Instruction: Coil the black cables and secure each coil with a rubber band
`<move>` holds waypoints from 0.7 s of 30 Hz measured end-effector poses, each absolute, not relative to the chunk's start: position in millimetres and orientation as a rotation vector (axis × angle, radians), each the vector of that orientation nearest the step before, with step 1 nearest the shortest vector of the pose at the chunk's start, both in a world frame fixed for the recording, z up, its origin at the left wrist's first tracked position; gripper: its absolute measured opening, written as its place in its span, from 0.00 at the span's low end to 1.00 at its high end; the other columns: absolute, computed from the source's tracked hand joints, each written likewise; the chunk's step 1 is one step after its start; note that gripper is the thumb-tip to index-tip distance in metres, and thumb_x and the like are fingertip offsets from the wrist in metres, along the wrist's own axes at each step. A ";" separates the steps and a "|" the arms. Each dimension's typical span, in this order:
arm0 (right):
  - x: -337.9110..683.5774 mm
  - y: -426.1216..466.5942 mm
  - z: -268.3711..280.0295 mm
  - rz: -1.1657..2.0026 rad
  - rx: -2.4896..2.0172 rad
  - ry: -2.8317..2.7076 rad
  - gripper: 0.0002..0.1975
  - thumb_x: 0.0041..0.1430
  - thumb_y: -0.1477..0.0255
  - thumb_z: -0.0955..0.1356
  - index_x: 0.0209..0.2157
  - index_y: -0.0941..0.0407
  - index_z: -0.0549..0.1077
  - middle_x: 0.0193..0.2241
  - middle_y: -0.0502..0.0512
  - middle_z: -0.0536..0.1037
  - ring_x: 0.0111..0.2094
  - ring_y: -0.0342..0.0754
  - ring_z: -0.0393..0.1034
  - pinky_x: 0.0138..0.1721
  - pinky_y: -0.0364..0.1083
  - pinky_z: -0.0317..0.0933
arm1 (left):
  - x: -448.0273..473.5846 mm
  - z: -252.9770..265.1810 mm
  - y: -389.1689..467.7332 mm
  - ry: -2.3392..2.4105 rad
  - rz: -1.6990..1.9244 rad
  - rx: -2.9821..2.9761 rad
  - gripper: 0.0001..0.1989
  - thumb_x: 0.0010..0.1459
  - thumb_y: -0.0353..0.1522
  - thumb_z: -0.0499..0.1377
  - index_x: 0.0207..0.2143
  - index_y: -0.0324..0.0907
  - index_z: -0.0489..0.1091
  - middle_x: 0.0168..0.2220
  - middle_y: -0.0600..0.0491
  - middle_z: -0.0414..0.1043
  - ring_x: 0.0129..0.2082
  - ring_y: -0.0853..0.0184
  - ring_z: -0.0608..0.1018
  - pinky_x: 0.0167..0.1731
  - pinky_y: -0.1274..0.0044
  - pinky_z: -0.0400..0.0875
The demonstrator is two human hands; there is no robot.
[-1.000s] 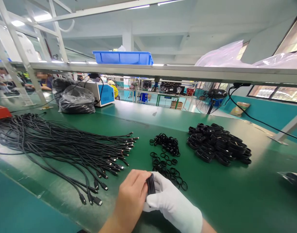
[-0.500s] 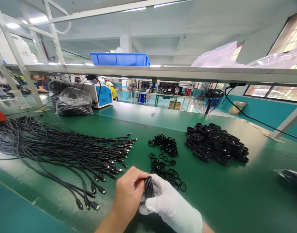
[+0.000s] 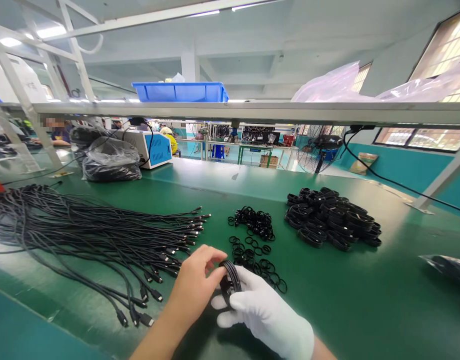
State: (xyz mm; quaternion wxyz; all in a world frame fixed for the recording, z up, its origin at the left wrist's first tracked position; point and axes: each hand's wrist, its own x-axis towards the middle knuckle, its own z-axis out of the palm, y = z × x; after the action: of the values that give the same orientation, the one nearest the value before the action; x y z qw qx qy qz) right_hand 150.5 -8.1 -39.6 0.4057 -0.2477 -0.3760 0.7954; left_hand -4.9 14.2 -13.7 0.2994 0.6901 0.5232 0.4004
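Your right grip (image 3: 258,302) is a hand in a plain white glove (image 3: 277,320), its soft cloth lightly creased; it covers the fingers and runs past the wrist to a cuff (image 3: 307,340), with bare forearm (image 3: 321,351) beyond. Your left grip (image 3: 196,279) is a bare hand, with wrist (image 3: 173,311) and visible forearm uncovered.

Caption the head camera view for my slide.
Bare left hand and gloved right hand hold a coiled black cable over a green table, black rings beyond.
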 end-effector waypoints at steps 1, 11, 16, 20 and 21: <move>152.0 -8.2 -38.9 2.043 -0.555 -0.925 0.24 0.44 0.72 0.71 0.45 0.58 0.68 0.42 0.57 0.69 0.38 0.49 0.69 0.35 0.47 0.64 | -9.7 -10.7 15.1 1.328 1.022 1.764 0.10 0.50 0.28 0.57 0.35 0.44 0.74 0.34 0.54 0.73 0.33 0.65 0.72 0.35 0.77 0.65; 153.3 -9.4 -46.6 2.320 -0.325 -0.790 0.22 0.51 0.64 0.64 0.44 0.65 0.68 0.41 0.64 0.73 0.34 0.49 0.72 0.33 0.47 0.66 | -29.5 -30.3 26.3 0.672 0.860 1.304 0.17 0.47 0.38 0.65 0.39 0.39 0.73 0.36 0.50 0.75 0.36 0.64 0.74 0.40 0.75 0.66; 147.6 -12.6 -38.9 2.063 -0.657 -0.963 0.21 0.44 0.70 0.69 0.42 0.60 0.67 0.40 0.57 0.70 0.27 0.45 0.71 0.26 0.43 0.63 | -28.3 -33.0 26.0 0.768 0.906 1.347 0.14 0.49 0.35 0.63 0.39 0.40 0.73 0.36 0.51 0.74 0.37 0.64 0.73 0.41 0.76 0.65; 141.3 -17.0 -24.8 1.824 -1.125 -1.144 0.24 0.39 0.78 0.67 0.42 0.58 0.64 0.36 0.53 0.70 0.22 0.42 0.69 0.25 0.44 0.61 | -25.7 -34.3 24.6 0.842 0.893 1.373 0.14 0.50 0.36 0.62 0.39 0.40 0.73 0.37 0.51 0.74 0.38 0.63 0.74 0.41 0.74 0.66; 140.4 -17.3 -23.4 1.778 -1.182 -1.172 0.23 0.40 0.78 0.66 0.43 0.57 0.63 0.34 0.52 0.70 0.21 0.42 0.68 0.25 0.44 0.61 | -25.1 -34.9 24.6 0.858 0.904 1.378 0.14 0.51 0.36 0.61 0.40 0.40 0.73 0.37 0.51 0.74 0.39 0.63 0.74 0.42 0.74 0.66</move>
State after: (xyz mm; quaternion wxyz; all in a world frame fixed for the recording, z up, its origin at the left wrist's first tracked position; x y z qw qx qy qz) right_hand 140.4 -17.3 -23.4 0.3458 -0.4553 -0.4517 0.6849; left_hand -25.1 24.6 -34.9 0.5986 0.5941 0.3699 0.3897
